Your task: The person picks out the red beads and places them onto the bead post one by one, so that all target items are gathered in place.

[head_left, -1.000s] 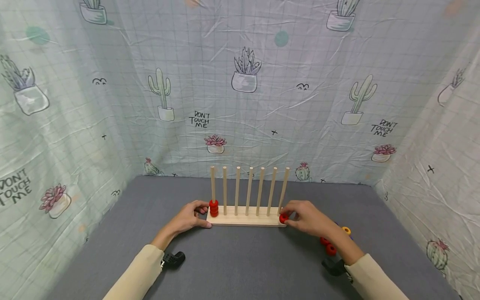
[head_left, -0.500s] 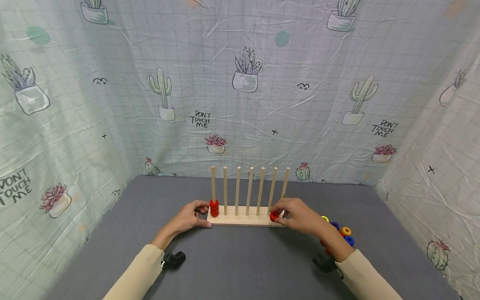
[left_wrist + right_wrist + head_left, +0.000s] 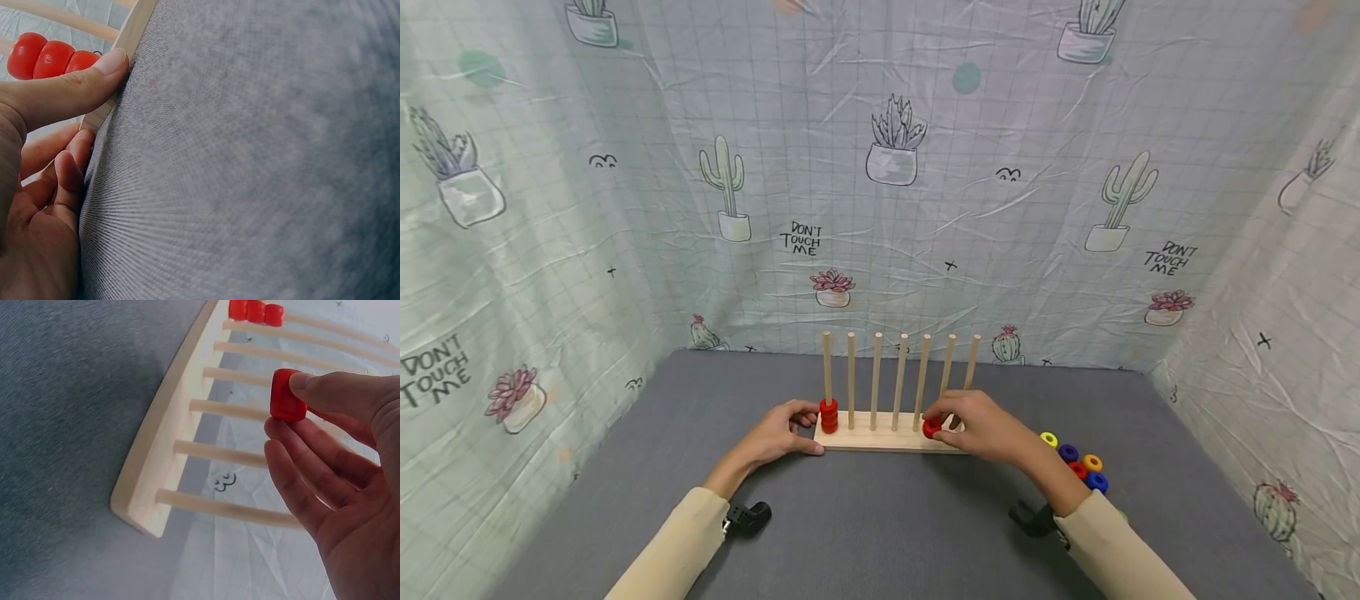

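Note:
A pale wooden base [image 3: 880, 442] with several upright pegs stands on the grey cloth. Its left end is gripped by my left hand [image 3: 781, 435], thumb at the front edge and fingers behind. In the left wrist view the thumb [image 3: 81, 90] presses that wood beside the stacked rings. Three red rings [image 3: 828, 417] are stacked low on the leftmost peg. Between thumb and fingertips, my right hand [image 3: 983, 425] pinches another red ring [image 3: 286, 395]. The right wrist view has this ring in front of the pegs, apart from the base.
Right of the base lie loose rings, among them a yellow one [image 3: 1048, 438], a dark blue one [image 3: 1067, 452], a red one [image 3: 1077, 471] and a blue one [image 3: 1097, 482]. My right forearm covers part of that area. A printed curtain [image 3: 895, 233] hangs behind the table.
My right hand has moved left along the pegs with the red ring, from near the rightmost peg toward the middle ones. More loose rings show past the forearm. The left hand stays put.

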`<action>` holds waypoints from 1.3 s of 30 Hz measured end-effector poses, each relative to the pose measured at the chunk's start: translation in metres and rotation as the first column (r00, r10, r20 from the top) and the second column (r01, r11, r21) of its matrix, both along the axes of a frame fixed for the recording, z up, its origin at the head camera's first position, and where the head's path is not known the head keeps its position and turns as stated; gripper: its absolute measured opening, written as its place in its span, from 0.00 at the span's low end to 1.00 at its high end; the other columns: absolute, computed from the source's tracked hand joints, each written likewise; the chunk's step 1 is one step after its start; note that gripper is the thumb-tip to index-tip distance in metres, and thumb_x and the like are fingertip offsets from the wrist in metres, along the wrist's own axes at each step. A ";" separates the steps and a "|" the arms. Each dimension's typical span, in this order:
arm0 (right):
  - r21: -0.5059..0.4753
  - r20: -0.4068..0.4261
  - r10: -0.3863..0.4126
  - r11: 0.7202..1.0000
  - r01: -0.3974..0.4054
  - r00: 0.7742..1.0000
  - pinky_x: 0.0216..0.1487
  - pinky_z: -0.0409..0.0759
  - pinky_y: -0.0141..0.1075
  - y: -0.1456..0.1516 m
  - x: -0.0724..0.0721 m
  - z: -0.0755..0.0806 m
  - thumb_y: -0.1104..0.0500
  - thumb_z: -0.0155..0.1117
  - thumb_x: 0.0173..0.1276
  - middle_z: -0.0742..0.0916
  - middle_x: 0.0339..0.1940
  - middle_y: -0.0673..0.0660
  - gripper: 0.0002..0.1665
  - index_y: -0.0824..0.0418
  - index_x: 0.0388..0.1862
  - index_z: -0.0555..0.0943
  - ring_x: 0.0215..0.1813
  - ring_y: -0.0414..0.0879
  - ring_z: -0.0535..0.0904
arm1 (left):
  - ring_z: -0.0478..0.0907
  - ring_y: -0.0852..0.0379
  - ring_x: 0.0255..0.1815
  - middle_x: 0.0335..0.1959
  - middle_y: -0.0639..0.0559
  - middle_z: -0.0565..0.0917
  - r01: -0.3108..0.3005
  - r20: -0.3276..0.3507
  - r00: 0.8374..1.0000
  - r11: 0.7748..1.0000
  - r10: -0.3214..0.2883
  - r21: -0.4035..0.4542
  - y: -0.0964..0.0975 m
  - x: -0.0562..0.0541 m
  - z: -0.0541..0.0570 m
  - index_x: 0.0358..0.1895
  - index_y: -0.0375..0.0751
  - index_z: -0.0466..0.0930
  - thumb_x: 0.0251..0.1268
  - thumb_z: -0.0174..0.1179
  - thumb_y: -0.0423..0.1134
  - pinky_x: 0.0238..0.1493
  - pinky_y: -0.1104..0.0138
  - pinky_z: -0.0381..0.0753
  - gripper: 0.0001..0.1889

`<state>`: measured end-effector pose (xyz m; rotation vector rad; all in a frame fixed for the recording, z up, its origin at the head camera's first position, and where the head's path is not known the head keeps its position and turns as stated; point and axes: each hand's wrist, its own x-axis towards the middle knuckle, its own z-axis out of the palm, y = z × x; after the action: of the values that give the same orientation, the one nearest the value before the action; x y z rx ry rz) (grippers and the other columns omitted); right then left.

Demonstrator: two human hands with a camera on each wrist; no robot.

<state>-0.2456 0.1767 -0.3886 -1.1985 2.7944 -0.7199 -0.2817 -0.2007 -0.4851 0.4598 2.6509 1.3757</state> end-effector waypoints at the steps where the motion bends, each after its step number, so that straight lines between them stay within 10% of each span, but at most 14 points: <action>1: -0.001 -0.003 0.002 1.000 -0.002 1.000 0.44 0.86 0.39 -0.002 0.000 0.001 0.61 0.70 0.70 0.88 0.46 0.51 0.13 0.59 0.53 0.88 0.46 0.44 0.86 | 0.75 0.53 0.49 0.50 0.45 0.82 0.000 0.000 1.000 1.000 0.000 0.001 0.000 0.000 0.000 0.64 0.33 0.79 0.45 0.83 0.41 0.44 0.70 0.73 0.39; 39: -0.008 -0.086 0.106 0.994 -0.107 0.991 0.46 0.87 0.40 -0.052 -0.005 0.044 0.62 0.70 0.71 0.87 0.48 0.54 0.12 0.58 0.52 0.87 0.45 0.49 0.87 | 0.75 0.54 0.47 0.49 0.45 0.83 -0.013 -0.015 1.000 1.000 0.013 0.012 0.002 0.004 0.003 0.63 0.32 0.79 0.43 0.84 0.38 0.43 0.70 0.72 0.39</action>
<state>-0.2502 0.1247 -0.3446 -1.4008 2.7707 -0.6960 -0.2777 -0.1988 -0.4820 0.4564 2.6635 1.3980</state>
